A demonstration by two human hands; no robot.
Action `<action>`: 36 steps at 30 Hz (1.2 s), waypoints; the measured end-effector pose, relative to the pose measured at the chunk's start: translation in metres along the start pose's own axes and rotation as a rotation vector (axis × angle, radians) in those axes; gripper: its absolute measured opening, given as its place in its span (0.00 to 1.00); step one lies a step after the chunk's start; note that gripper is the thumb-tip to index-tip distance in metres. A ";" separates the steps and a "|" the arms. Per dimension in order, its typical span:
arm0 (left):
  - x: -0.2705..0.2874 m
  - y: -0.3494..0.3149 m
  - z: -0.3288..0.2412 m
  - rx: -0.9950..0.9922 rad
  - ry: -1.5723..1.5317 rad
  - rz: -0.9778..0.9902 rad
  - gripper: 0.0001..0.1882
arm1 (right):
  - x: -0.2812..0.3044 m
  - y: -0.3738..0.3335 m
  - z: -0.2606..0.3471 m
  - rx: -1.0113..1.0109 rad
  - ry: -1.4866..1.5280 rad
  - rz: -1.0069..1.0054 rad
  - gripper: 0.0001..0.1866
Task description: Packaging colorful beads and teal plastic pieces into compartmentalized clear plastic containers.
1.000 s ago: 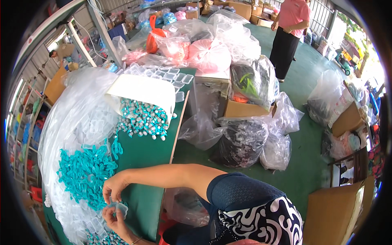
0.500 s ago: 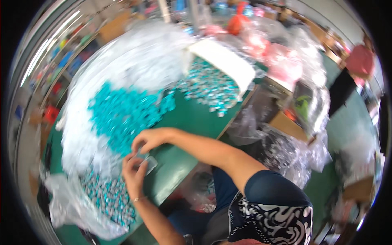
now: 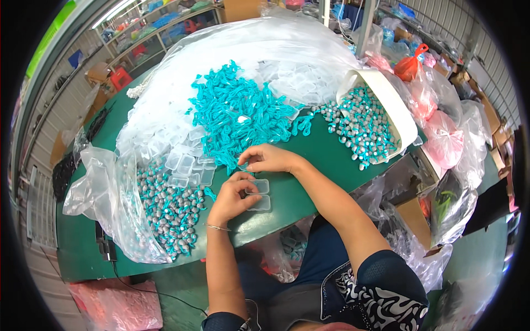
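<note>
My left hand (image 3: 234, 198) is closed on a small clear hinged plastic case (image 3: 260, 203), which lies opened into two halves close to the table's near edge. Just above it, my right hand (image 3: 270, 159) has its fingers pinched together; a bit of teal shows near the fingertips, but I cannot make out what they hold. Both hands are at the near edge of a heap of bundled teal cords (image 3: 248, 118). Left of my left hand lies a pile of small grey-and-teal pieces (image 3: 171, 212), with more clear cases (image 3: 187, 165) beside it.
A white bin (image 3: 381, 105) lies tipped on its side at the right, spilling similar grey-and-teal pieces (image 3: 361, 124) onto the green table (image 3: 309, 176). A big clear plastic bag (image 3: 221, 47) spreads across the back. Filled bags and a cardboard box (image 3: 414, 220) crowd the right side.
The view has swung left, so the table sits further right in the picture. My hands stay together at the clear case, which now shows more plainly beside the left fingers.
</note>
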State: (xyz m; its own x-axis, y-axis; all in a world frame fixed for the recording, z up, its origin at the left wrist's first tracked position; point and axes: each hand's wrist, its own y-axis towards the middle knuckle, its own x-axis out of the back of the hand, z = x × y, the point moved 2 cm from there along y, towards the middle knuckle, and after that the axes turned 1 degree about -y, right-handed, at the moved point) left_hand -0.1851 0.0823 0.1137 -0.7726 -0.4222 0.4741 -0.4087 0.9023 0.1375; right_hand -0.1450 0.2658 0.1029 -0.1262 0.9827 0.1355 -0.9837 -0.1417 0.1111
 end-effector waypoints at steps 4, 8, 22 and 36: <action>0.001 -0.001 0.001 -0.049 0.038 0.015 0.08 | -0.001 0.000 0.000 0.008 -0.013 -0.008 0.15; 0.000 -0.001 0.002 -0.076 0.071 0.030 0.09 | -0.001 0.002 -0.001 0.000 -0.078 -0.014 0.16; 0.000 -0.001 -0.002 -0.059 0.116 0.017 0.09 | -0.003 0.004 -0.009 0.036 -0.023 -0.067 0.16; -0.002 -0.001 0.006 -0.183 0.213 0.035 0.12 | -0.003 0.005 -0.012 0.053 -0.063 -0.067 0.16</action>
State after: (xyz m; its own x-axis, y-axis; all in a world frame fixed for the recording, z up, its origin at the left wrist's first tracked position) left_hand -0.1857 0.0817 0.1074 -0.6573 -0.3798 0.6509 -0.2738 0.9251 0.2632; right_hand -0.1508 0.2632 0.0911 -0.0503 0.9811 0.1871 -0.9812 -0.0835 0.1738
